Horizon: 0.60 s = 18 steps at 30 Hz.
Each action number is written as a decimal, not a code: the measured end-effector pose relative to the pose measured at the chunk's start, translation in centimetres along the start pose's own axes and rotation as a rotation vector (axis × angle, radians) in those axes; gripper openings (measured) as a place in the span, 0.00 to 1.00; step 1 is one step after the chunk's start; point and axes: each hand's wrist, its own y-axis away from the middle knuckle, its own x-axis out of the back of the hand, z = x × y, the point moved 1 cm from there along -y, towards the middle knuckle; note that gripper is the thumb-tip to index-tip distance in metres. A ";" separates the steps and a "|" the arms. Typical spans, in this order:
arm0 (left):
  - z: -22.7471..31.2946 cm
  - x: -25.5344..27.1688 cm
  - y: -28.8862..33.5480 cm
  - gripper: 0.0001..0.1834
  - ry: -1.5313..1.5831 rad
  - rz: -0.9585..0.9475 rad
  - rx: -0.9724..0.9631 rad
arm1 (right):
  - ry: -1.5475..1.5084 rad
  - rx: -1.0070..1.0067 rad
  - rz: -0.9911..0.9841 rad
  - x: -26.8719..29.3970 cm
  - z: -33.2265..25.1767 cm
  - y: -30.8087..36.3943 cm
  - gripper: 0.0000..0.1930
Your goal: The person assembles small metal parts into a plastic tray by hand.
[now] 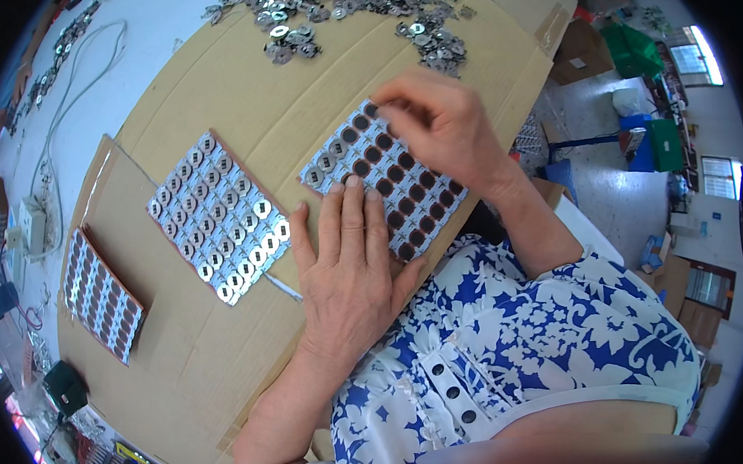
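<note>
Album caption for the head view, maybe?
Left hand on a dark-dotted panel, right hand over it, small metal parts heaped beyond.

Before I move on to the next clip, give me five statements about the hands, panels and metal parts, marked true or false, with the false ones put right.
1. The left hand touches the right panel. True.
2. The right hand is above the middle panel. False: the right hand is at the right panel's far edge.
3. The middle panel bears rows of metal discs. True.
4. The loose metal parts lie between the hands. False: the loose metal parts lie toward the cardboard's far side.
5. The left panel shows rows of dark circles. True.
</note>
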 end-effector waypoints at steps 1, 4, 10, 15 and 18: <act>0.1 0.1 0.1 0.48 0.005 0.006 -0.002 | 0.180 -0.007 0.052 1.5 0.9 0.1 0.07; 0.1 0.1 0.2 0.52 -0.004 -0.007 0.022 | 0.411 0.061 0.098 4.1 3.8 0.2 0.07; -0.3 -0.1 0.2 0.53 -0.004 -0.008 0.021 | 0.280 -0.001 0.095 3.3 4.7 0.2 0.09; -0.4 -0.1 0.3 0.53 -0.001 -0.008 0.026 | -0.083 -0.337 0.028 3.0 4.6 0.3 0.10; -0.3 0.0 0.1 0.50 0.011 0.001 0.014 | 0.195 0.006 0.067 3.1 4.5 0.1 0.09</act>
